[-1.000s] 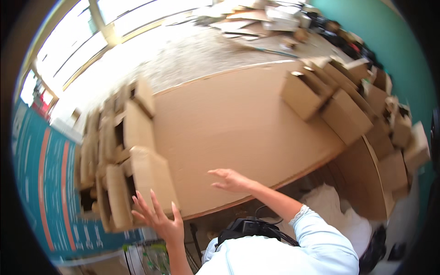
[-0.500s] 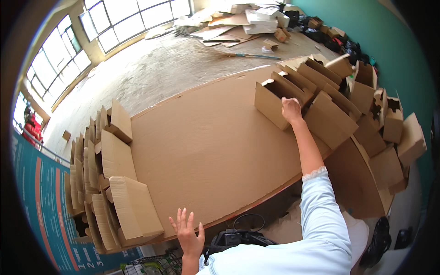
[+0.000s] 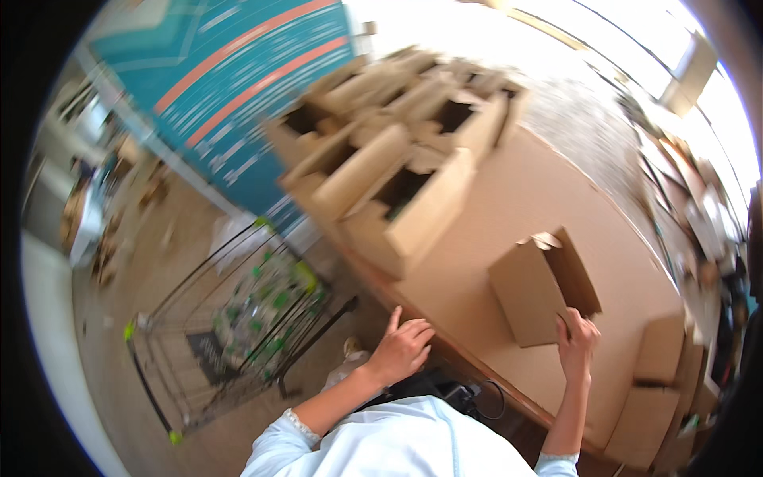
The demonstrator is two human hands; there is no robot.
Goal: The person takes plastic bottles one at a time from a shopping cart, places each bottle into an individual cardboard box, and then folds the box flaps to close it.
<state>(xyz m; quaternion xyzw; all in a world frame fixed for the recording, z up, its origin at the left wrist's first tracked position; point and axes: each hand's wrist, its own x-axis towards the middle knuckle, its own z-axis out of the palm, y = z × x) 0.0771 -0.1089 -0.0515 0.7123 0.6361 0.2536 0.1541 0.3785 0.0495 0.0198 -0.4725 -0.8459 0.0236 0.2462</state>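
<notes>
An open-topped cardboard box stands tilted on the brown cardboard-covered table. My right hand pinches the near top edge of its wall, thumb and fingers closed on it. Over the table's near edge hovers my left hand, empty, its index finger raised apart from the others. Beyond it, several open cardboard boxes are packed in rows at the table's left end, their insides dark.
A wire shopping cart with green-capped clear plastic bottles stands on the floor at left. Behind the rows is a teal printed banner. More cardboard boxes stand at the table's right end.
My view has swung left toward the rows of boxes, the banner and the cart. My right hand has brought one box away from the right-hand group onto the middle of the table.
</notes>
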